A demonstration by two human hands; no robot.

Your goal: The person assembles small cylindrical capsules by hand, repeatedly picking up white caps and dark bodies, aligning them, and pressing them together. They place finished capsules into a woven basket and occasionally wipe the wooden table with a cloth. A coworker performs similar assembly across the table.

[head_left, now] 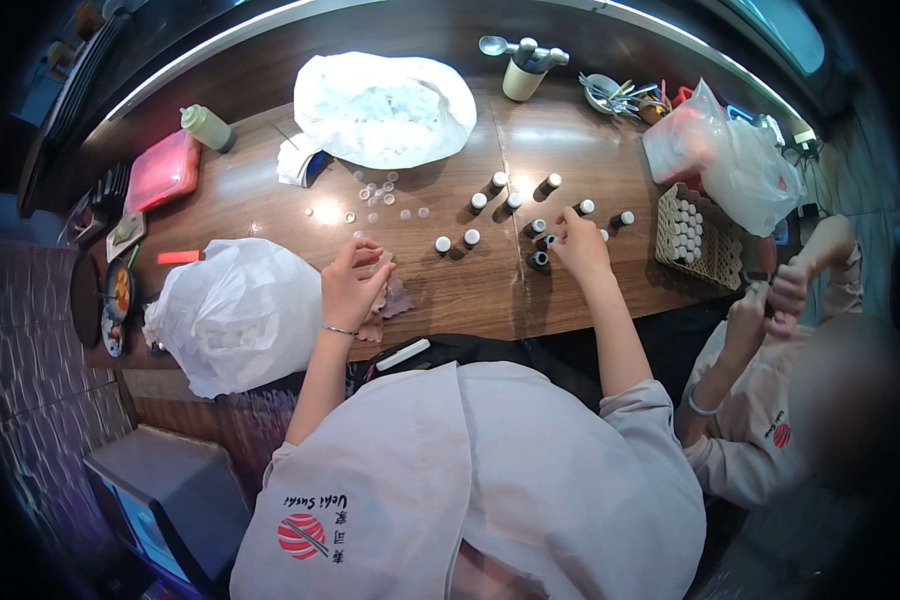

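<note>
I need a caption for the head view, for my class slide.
Right hand among small dark bottles, most white-capped, on a wooden table; left hand at a crumpled pinkish cloth.

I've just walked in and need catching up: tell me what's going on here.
The person's right hand is among small dark bottles, most white-capped, its fingers at the top of one. The left hand is by some crumpled pinkish material; whether it holds anything is unclear. Small round pieces lie scattered near the far white bag. More bottles are in the basket at right, near a co-worker with both hands together.
</note>
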